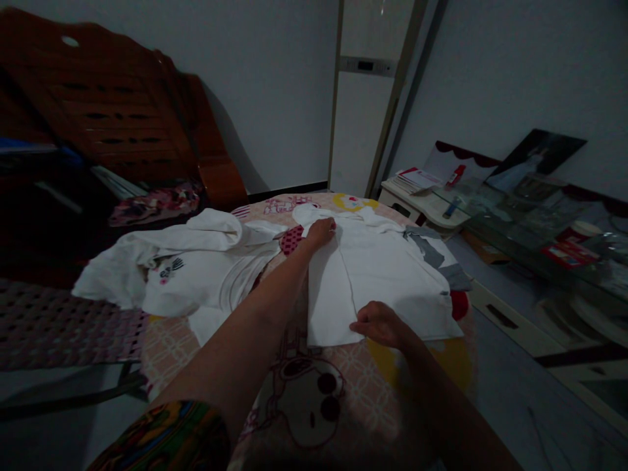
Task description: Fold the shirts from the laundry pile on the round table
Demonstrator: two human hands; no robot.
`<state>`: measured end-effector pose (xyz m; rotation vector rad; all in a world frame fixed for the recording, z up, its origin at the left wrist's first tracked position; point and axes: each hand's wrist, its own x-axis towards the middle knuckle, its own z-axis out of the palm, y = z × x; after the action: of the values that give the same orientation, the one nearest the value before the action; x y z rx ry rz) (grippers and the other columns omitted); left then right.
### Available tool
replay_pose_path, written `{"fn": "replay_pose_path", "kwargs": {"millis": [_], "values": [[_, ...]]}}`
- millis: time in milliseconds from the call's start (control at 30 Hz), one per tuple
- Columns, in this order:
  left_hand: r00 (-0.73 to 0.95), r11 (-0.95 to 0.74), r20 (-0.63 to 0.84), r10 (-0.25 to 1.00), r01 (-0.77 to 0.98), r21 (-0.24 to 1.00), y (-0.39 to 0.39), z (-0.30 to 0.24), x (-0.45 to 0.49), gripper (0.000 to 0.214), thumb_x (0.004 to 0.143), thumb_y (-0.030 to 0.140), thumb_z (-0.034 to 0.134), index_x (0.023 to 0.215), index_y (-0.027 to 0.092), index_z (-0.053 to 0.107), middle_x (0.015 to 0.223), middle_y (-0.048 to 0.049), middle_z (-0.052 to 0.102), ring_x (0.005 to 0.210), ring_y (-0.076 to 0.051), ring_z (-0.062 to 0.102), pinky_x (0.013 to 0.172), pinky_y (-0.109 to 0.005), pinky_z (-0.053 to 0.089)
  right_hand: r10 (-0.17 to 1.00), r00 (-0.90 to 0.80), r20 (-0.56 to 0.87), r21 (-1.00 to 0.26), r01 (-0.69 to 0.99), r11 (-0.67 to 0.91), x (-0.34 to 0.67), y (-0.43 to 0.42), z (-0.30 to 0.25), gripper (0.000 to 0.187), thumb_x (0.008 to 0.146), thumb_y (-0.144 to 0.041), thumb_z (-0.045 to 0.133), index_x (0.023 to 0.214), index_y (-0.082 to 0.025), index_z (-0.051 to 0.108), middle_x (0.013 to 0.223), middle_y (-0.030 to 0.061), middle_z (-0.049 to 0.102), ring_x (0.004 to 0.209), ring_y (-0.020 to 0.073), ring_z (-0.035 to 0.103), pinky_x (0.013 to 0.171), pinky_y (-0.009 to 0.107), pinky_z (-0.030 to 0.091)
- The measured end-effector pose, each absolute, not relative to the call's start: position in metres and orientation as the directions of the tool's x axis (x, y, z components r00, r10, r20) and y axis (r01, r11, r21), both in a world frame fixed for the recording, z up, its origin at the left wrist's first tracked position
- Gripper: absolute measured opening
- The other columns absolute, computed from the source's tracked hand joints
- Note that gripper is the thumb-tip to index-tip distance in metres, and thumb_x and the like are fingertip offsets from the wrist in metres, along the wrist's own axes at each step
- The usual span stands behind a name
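Observation:
A white garment lies partly folded on a round table under a pink cartoon-print cloth. My left hand reaches far across and its fingers are closed on the garment's upper edge near the collar. My right hand rests at the garment's near bottom edge, fingers curled and pinching the fabric. A second white garment with a small dark print lies crumpled to the left on the table.
A dark wooden chair stands at the back left with patterned fabric on it. A low white cabinet with papers and a glass-topped table are to the right. A grey cloth sticks out from under the folded garment.

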<state>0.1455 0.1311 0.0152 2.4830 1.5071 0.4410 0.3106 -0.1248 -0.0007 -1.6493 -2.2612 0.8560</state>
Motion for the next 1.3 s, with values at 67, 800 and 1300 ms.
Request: {"fn": "replay_pose_path", "kwargs": {"millis": [67,800,1300], "values": [[0.44,-0.454,0.115,0.89,0.837,0.306,0.121,0.012,0.141,0.032,0.09,0.016,0.05,0.115,0.012,0.07,0.12,-0.0155,0.071,0.114,-0.026,0.066,0.098,-0.032,0.049,0.923,-0.345,-0.171,-0.565,0.802,0.195,0.311,-0.125,-0.002,0.043,0.086,-0.032,0.065,0.049,-0.016,0.049,0.052,-0.0054,0.033,0.052,0.0075,0.031,0.056,0.026,0.021],[0.611,-0.622,0.122,0.783,0.76,0.187,0.02,-0.032,0.144,0.058,0.103,0.042,0.037,0.156,0.017,0.035,0.161,-0.0175,0.037,0.15,-0.031,0.033,0.12,-0.054,0.029,0.988,0.096,-0.121,-0.861,0.486,-0.153,0.339,-0.117,0.006,0.034,0.076,-0.05,0.059,0.062,-0.019,0.06,0.043,-0.0031,0.05,0.036,0.0107,0.043,0.04,0.023,0.032],[0.789,-0.797,0.118,0.603,0.59,0.13,-0.027,-0.04,0.16,0.059,0.102,0.049,0.04,0.156,0.024,0.036,0.162,-0.0131,0.036,0.15,-0.03,0.032,0.12,-0.055,0.026,0.567,0.633,0.528,-0.48,0.773,-0.415,0.434,-0.14,0.002,0.03,0.078,-0.035,0.055,0.092,-0.013,0.069,0.089,0.016,0.071,0.084,0.0275,0.064,0.077,0.036,0.046]]}}
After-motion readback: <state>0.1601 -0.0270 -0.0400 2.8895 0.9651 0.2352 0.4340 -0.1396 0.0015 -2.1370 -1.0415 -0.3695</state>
